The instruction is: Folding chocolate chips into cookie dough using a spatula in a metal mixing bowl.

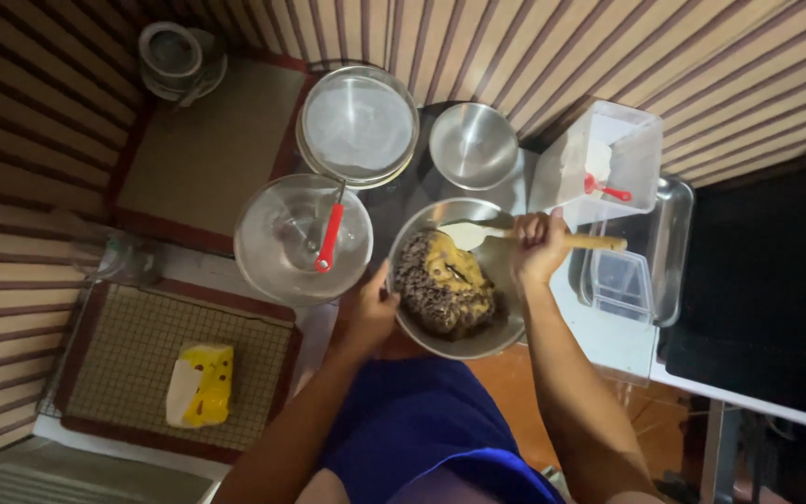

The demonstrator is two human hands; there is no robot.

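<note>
Hands on mixing bowl [506, 338] and spatula [478, 235]

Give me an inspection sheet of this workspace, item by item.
Surface: white table, mostly covered.
Job's things: metal mixing bowl with dark bits and yellow batter; wooden-handled spatula, blade inside the bowl.
Clutter: glass bowl with red-handled tool, sieve, small steel bowl, clear container, metal tray, wire rack with yellow packet.
Hands: left hand grips the bowl's rim; right hand grips the spatula handle.
Cables: nothing seen.
Surroundings: striped floor covering, brown mat.
</note>
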